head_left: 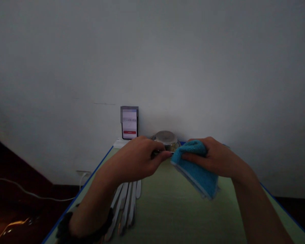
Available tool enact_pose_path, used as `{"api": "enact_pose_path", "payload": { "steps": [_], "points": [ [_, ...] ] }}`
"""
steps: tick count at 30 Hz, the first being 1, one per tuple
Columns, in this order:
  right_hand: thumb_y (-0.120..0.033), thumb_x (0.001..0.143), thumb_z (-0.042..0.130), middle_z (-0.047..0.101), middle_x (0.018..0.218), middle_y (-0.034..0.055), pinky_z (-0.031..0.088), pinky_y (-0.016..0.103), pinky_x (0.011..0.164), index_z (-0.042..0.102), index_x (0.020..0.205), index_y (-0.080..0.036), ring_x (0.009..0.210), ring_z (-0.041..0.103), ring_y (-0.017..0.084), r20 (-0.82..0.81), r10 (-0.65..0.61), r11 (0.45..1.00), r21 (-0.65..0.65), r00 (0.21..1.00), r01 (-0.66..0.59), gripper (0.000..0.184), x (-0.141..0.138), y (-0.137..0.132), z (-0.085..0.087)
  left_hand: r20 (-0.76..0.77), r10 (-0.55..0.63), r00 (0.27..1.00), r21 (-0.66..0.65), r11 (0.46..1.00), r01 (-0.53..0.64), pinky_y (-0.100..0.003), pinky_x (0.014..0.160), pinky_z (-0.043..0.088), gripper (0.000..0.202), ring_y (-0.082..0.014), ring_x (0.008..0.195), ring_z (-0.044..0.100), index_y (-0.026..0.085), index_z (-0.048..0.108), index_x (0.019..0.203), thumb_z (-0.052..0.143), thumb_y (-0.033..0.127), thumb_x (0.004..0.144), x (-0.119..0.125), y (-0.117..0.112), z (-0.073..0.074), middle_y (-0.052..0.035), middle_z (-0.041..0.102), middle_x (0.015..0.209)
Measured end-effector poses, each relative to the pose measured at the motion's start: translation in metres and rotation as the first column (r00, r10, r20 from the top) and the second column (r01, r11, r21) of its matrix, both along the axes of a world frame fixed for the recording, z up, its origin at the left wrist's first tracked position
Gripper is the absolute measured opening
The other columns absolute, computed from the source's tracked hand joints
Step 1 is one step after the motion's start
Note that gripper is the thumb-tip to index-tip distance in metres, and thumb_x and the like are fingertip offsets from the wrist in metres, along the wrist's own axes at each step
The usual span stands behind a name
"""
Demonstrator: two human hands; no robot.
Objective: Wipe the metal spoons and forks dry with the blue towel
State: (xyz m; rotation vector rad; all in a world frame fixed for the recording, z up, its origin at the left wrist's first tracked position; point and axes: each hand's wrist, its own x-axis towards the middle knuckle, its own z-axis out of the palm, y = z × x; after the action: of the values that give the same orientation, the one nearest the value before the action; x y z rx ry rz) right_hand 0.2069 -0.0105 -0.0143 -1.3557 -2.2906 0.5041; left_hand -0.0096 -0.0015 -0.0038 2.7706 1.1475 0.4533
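Two bare hands, the left hand (142,157) and the right hand (215,154), are held close together above a pale green tabletop (188,213); the left is closed in a pinch, thumb against fingers, on a slim metal utensil (172,153), mostly hidden by the grip; the right is closed around a folded blue cloth (200,179), which covers the utensil's far end, its loose corner hanging down; this looks like wiping, with one piece partway through, though how much of it has been rubbed cannot be told. Below the left forearm, several metal knives (126,208) lie fanned side by side on the tabletop, out of both hands' hold; whether they are finished or waiting is unclear, so the share of the work done stays uncertain. Behind the hands, near the wall, sits a round metal vessel (166,137), seemingly upside down; to its left a phone (129,123) stands upright, its screen lit.
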Motion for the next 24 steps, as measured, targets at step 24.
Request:
{"api": "enact_pose_path", "payload": {
  "steps": [24],
  "points": [
    [-0.044, 0.081, 0.050, 0.058, 0.060, -0.0032, 0.037, 0.020, 0.047, 0.063, 0.081, -0.021, 0.050, 0.050, 0.009, 0.010, 0.012, 0.999, 0.038, 1.000, -0.012, 0.026, -0.0015, -0.0014, 0.0031, -0.026, 0.040, 0.999, 0.026, 0.999, -0.039, -0.022, 0.049, 0.028, 0.036, -0.0095, 0.050, 0.048, 0.017, 0.063, 0.072, 0.039, 0.037, 0.089, -0.0010, -0.0044, 0.0010, -0.0004, 0.058, 0.057]
  ]
}}
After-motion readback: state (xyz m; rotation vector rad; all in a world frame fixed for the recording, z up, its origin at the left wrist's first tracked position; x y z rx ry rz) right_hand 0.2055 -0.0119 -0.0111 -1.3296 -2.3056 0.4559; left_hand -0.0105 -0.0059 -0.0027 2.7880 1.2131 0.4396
